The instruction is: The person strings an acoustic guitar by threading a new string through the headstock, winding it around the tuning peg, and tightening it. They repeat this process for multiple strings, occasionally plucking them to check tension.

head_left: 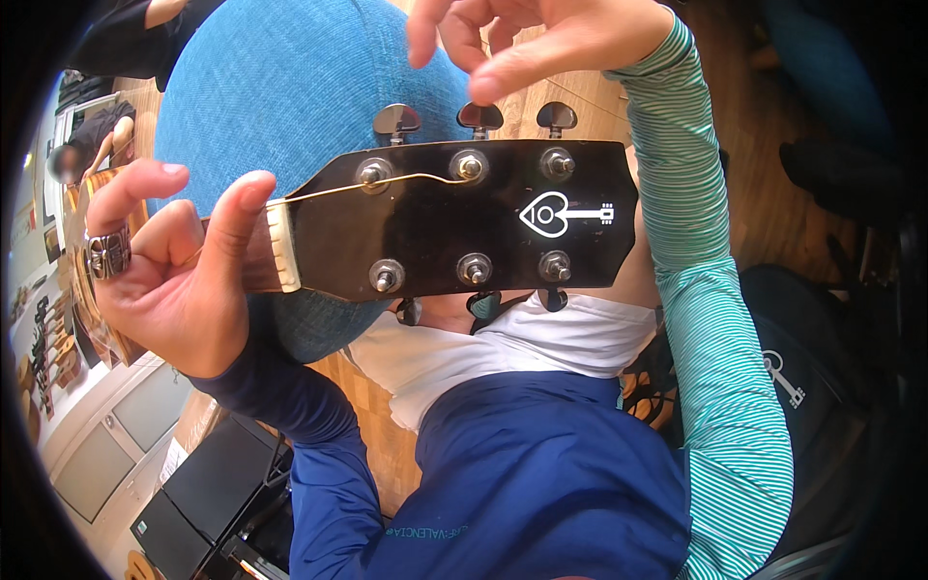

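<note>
A black guitar headstock [435, 222], with metal tuners [558, 116] and a white heart-and-key emblem [565, 213], lies horizontally across my view, in front of a blue padded cushion [251, 87]. A single brass-coloured string [406, 177] runs from the middle upper post toward the pale nut [282, 246]. My left hand [169, 266], wearing a chunky silver ring, is closed round the neck [261, 266] beside the nut, fingers curled near the string. Above the middle upper tuner, my right hand [503, 48] hovers with fingers apart, holding nothing visible.
People in dark clothing [126, 39] appear at upper left, beside a bench [48, 377] with wooden pieces. Black boxy equipment [208, 483] stands at lower left. A black bag [802, 425] rests at right on the wooden floor [580, 92].
</note>
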A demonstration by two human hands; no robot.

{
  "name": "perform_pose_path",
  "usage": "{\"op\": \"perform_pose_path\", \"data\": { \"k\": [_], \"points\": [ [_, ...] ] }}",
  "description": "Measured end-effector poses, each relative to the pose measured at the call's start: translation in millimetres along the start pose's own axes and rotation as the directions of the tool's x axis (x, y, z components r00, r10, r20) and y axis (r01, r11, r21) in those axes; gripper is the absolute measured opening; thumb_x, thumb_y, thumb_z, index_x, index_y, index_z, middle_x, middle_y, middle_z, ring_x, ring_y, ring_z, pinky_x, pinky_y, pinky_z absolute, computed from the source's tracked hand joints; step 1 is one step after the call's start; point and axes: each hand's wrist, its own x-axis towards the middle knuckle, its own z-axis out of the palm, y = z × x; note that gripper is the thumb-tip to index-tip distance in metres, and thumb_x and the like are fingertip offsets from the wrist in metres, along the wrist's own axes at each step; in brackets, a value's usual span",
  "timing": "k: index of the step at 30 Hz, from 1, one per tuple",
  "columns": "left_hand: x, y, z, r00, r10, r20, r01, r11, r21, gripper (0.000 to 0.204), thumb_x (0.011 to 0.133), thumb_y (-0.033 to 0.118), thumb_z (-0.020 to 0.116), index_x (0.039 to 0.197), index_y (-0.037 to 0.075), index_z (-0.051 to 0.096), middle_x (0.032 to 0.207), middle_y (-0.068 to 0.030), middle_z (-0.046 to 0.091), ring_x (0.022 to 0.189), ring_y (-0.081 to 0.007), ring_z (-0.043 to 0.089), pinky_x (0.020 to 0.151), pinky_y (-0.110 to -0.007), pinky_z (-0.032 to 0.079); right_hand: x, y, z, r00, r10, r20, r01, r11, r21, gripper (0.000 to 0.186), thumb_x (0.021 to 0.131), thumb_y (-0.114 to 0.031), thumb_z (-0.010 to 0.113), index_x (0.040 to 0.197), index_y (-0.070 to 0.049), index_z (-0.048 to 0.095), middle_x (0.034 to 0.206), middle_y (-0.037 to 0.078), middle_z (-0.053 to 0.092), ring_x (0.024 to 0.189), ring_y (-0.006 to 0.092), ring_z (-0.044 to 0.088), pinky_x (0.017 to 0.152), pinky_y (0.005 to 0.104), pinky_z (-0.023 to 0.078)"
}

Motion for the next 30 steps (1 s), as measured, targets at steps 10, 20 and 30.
{"op": "perform_pose_path", "data": {
  "k": [10,20,30],
  "points": [
    [0.5,-3.6,-5.0,0.999,0.022,0.023,-0.022,1.000,-0.014,0.044,0.072,-0.011,0.084,0.104,0.006,0.059,0.057,0.0108,0.030,0.053,0.0003,0.022,0.054,-0.019,0.016,5.7,26.1,0.7,0.987,-0.083,0.139,0.034,0.947,0.319,0.032,0.083,-0.009,0.081,0.110,0.004,0.070,0.107,0.013,0.073,0.094,0.0154,0.069,0.082,0.0269,0.058],
    [-0.7,0.8,-4.1,0.998,-0.012,0.061,0.018,0.995,-0.094,0.044,0.074,-0.012,0.082,0.106,0.005,0.058,0.057,0.0111,0.031,0.052,0.0009,0.024,0.052,-0.018,0.019,-2.3,13.0,3.8,0.994,-0.049,0.096,0.029,0.981,0.193,0.036,0.084,-0.014,0.081,0.113,0.003,0.070,0.104,0.011,0.074,0.087,0.0124,0.069,0.077,0.0240,0.057],
    [1.6,-2.7,-8.4,0.995,0.052,0.091,-0.049,0.998,-0.035,0.044,0.074,-0.011,0.082,0.107,0.005,0.058,0.057,0.0106,0.032,0.052,0.0008,0.024,0.053,-0.018,0.018,-3.8,-1.3,0.2,0.983,0.002,0.182,-0.015,0.997,0.069,0.029,0.091,-0.019,0.075,0.109,0.003,0.069,0.090,0.007,0.072,0.077,0.0095,0.066,0.068,0.0216,0.054]
  ]
}}
